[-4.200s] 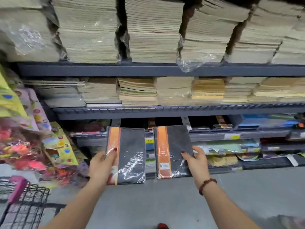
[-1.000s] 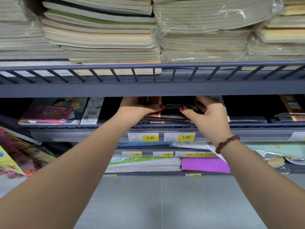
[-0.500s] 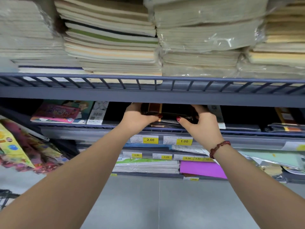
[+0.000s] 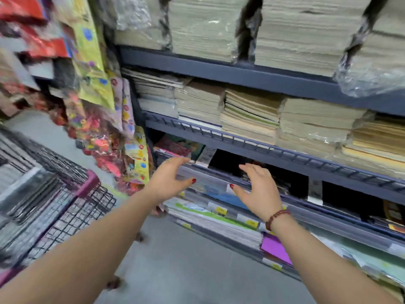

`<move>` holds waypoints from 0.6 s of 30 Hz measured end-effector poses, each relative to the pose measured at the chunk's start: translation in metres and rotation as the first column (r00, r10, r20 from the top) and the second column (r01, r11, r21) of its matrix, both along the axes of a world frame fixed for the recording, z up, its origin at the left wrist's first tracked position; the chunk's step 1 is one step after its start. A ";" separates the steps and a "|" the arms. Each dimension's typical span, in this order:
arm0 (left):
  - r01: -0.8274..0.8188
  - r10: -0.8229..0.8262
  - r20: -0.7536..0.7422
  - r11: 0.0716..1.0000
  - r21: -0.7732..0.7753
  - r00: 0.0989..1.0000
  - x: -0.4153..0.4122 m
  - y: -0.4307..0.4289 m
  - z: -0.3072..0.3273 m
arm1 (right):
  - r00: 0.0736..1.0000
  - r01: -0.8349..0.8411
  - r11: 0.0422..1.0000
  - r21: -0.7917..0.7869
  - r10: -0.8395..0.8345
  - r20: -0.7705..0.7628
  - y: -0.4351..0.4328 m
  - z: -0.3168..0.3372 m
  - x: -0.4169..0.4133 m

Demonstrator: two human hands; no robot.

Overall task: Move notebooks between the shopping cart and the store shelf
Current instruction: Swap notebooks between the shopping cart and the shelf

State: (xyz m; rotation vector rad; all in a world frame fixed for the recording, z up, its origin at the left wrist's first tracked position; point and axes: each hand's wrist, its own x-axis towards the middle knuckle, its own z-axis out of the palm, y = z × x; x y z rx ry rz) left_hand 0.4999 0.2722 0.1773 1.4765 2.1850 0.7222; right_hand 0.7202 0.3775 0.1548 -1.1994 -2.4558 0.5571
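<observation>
Shopping cart [image 4: 54,194] sat at lower left, its wire basket blurred. Left hand [image 4: 168,181] at centre: fingers spread and relaxed, nothing held. Right hand [image 4: 256,191] just right of it, bracelet [image 4: 276,217] on the wrist, likewise spread and empty. Both hovered before the shelf [image 4: 285,154] rail. Notebooks [image 4: 249,115] lay stacked on the tiers above, centre to upper right.

A single head-worn camera looks forward and down at the shelf [image 4: 252,76] from close by, within arm's reach: the left hand [image 4: 168,181] and right hand [image 4: 258,191] hang just before its lower tier. The view is tilted, so the shelf's rails slope down rightward. Left of the shelf is the cart [image 4: 65,216], blurred; below it, the floor [image 4: 186,260].
</observation>
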 end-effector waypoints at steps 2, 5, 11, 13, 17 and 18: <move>-0.055 0.056 -0.048 0.998 0.016 0.997 -0.017 -0.031 0.023 | 0.997 -0.070 0.997 0.024 0.070 0.011 -0.015 0.020 -0.023; -0.143 0.146 -0.121 0.989 0.031 0.982 -0.046 -0.085 0.050 | 0.984 -0.169 0.984 0.052 0.166 0.058 -0.044 0.049 -0.059; -0.253 0.257 -0.282 0.966 0.053 0.924 -0.099 -0.207 0.090 | 0.932 -0.360 0.920 0.151 0.347 0.106 -0.116 0.099 -0.134; -0.305 0.308 -0.302 0.951 0.057 0.902 -0.116 -0.252 0.099 | 0.912 -0.409 0.898 0.162 0.393 0.120 -0.147 0.111 -0.162; -0.383 0.382 -0.327 0.921 0.064 0.864 -0.148 -0.348 0.114 | 0.869 -0.491 0.850 0.191 0.464 0.173 -0.220 0.129 -0.217; -0.402 0.401 -0.332 0.913 0.067 0.854 -0.156 -0.372 0.117 | 0.860 -0.509 0.838 0.198 0.483 0.167 -0.240 0.133 -0.230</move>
